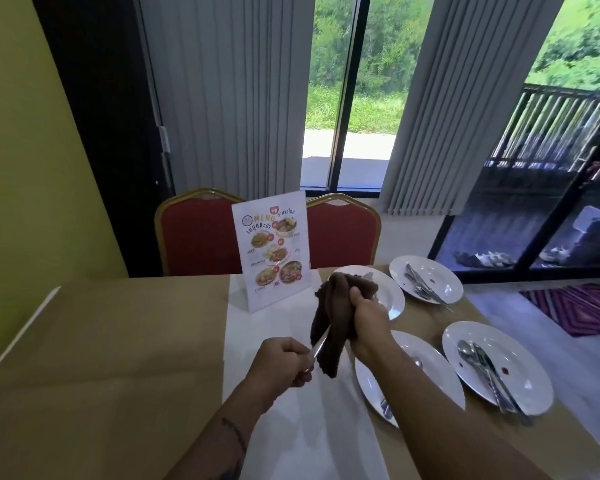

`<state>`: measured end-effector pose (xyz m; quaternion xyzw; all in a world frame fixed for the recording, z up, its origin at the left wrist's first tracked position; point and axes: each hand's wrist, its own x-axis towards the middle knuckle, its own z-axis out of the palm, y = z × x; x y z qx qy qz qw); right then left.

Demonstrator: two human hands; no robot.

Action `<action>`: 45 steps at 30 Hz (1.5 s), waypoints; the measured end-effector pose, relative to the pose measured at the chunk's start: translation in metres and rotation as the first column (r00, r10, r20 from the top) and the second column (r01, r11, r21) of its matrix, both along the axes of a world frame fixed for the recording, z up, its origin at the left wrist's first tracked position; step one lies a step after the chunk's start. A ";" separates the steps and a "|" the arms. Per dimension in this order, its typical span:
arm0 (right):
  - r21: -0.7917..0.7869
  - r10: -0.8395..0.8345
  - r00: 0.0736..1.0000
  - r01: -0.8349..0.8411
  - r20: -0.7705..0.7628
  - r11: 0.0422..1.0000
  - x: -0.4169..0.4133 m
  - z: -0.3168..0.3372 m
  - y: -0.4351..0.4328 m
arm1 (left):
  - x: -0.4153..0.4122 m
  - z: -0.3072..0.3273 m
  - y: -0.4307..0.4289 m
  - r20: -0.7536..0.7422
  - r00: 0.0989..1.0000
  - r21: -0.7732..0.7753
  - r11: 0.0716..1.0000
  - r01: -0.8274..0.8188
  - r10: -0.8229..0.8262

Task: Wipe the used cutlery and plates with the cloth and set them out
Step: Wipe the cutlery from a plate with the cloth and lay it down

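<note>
**One piece in the cloth, nearly everything left to do**

The tabletop (118, 341) has nothing set out on it that I can see; its left half carries no place setting. All four plates sit grouped along its right edge. The plate nearest the right edge (520, 358) shows red smears and carries a spoon and other cutlery. The plate toward the far right corner (447, 271) also has a red spot and cutlery lying on it. The plate under my right forearm (437, 372) holds at least a fork and a spoon. The fourth plate (392, 292) is partly hidden behind the cloth, so I cannot tell its state.

The brown cloth (329, 327) hangs above the tabletop's middle, bunched in my right hand (368, 320), which grips it around the upper end of one piece of cutlery (317, 348). My left hand (284, 362) is closed on that piece's handle.

I judge this the very start: one piece being wiped, the plates and remaining cutlery unwiped.
</note>
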<state>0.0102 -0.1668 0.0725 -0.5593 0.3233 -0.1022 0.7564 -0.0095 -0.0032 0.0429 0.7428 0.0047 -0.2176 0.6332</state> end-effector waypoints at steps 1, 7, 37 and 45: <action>0.041 0.044 0.999 -0.043 -0.015 0.998 -0.002 -0.005 0.005 | 0.000 -0.001 -0.001 0.007 1.000 0.012 1.000 -0.020 0.020; -0.008 0.282 0.958 -0.283 -0.060 0.959 -0.012 -0.024 0.014 | -0.001 -0.001 -0.003 -0.010 0.990 0.013 0.990 -0.139 0.139; -0.430 0.881 0.451 -0.830 -0.141 0.356 -0.055 -0.036 0.000 | -0.020 0.025 -0.014 -0.003 0.871 0.121 0.865 -0.488 0.492; -0.428 0.874 0.285 -0.898 -0.395 0.099 -0.069 -0.048 0.049 | -0.036 0.008 0.072 0.166 0.772 0.195 0.747 -0.636 0.614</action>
